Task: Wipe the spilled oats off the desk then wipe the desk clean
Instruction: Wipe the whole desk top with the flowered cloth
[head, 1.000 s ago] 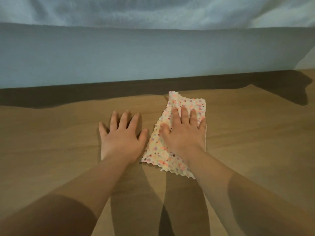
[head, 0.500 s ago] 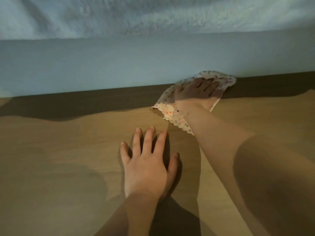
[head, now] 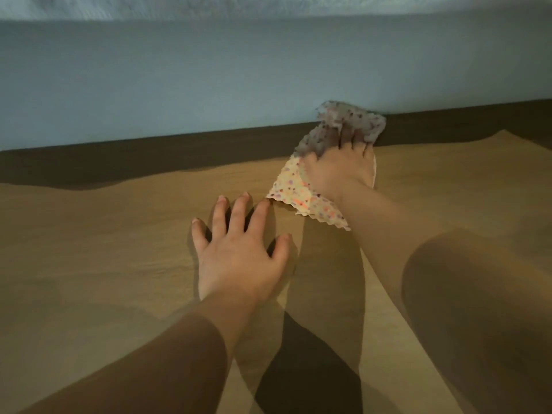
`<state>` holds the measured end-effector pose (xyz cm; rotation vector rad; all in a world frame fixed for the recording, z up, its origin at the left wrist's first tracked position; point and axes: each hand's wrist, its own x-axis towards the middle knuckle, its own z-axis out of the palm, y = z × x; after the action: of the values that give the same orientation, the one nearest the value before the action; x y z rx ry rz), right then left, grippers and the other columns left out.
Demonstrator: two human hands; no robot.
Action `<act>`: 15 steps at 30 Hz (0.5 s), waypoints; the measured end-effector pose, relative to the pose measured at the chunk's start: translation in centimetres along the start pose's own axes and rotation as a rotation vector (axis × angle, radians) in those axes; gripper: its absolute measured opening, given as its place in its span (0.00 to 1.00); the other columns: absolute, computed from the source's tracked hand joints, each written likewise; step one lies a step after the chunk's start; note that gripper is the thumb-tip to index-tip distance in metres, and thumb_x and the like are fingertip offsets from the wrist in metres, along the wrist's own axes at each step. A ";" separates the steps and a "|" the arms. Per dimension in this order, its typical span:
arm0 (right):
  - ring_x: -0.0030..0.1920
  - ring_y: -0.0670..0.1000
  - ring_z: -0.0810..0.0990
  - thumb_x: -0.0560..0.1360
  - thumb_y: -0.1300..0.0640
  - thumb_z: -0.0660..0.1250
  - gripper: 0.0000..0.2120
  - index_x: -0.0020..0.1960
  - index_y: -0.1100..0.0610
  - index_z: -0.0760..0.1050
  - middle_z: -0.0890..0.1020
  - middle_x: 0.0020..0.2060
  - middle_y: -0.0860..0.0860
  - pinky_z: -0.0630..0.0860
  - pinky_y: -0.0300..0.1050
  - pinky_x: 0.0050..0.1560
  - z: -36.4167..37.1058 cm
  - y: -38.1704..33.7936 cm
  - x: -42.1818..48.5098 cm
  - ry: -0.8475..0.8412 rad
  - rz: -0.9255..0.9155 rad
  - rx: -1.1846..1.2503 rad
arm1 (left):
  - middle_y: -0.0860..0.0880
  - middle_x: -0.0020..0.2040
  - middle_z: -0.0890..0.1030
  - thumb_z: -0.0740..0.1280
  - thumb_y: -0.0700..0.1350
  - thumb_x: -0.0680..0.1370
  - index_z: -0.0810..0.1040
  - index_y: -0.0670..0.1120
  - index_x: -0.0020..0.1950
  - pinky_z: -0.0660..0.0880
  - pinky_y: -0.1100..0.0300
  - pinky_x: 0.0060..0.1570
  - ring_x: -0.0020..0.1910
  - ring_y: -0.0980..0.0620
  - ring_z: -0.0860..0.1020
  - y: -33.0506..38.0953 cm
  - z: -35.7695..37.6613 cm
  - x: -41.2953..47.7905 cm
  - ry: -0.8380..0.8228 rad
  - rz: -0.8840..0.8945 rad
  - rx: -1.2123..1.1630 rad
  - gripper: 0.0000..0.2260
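The right hand [head: 340, 171] is lying flat on the dotted cloth [head: 301, 198], fingers stretched out and pressing it onto the table [head: 104, 249], gripping nothing. The cloth is sitting at the table's far edge, its far end bunching up against the pale wall [head: 179, 85] in shadow. The left hand [head: 239, 258] is resting palm-down on bare wood, fingers spread, its index fingertip just beside the cloth's near corner.
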<state>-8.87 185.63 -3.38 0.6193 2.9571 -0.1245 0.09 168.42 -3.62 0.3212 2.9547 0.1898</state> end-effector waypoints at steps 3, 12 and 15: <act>0.76 0.57 0.44 0.80 0.42 0.42 0.31 0.77 0.58 0.46 0.47 0.76 0.58 0.42 0.56 0.74 0.8 2.5 -3.7 0.016 -0.035 0.040 | 0.54 0.78 0.47 0.45 0.64 0.77 0.48 0.60 0.76 0.44 0.39 0.72 0.76 0.48 0.42 -0.1 0.2 -0.1 0.014 0.014 -0.005 0.27; 0.75 0.53 0.37 0.79 0.40 0.41 0.32 0.77 0.54 0.38 0.40 0.76 0.53 0.35 0.52 0.73 2.5 5.4 -16.4 -0.014 -0.054 0.042 | 0.52 0.78 0.53 0.49 0.63 0.78 0.55 0.58 0.75 0.45 0.39 0.72 0.76 0.47 0.46 -0.1 0.3 -0.5 0.061 0.039 -0.054 0.26; 0.75 0.54 0.37 0.79 0.40 0.43 0.33 0.77 0.54 0.37 0.40 0.76 0.53 0.35 0.53 0.73 2.1 5.6 -16.1 -0.035 -0.027 0.039 | 0.52 0.77 0.53 0.48 0.63 0.78 0.55 0.58 0.75 0.45 0.38 0.72 0.76 0.47 0.46 -0.1 0.2 -0.5 0.054 0.032 -0.060 0.26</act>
<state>8.25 184.15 -3.68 0.5764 2.9368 -0.1935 0.55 168.24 -3.74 0.3608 2.9916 0.2944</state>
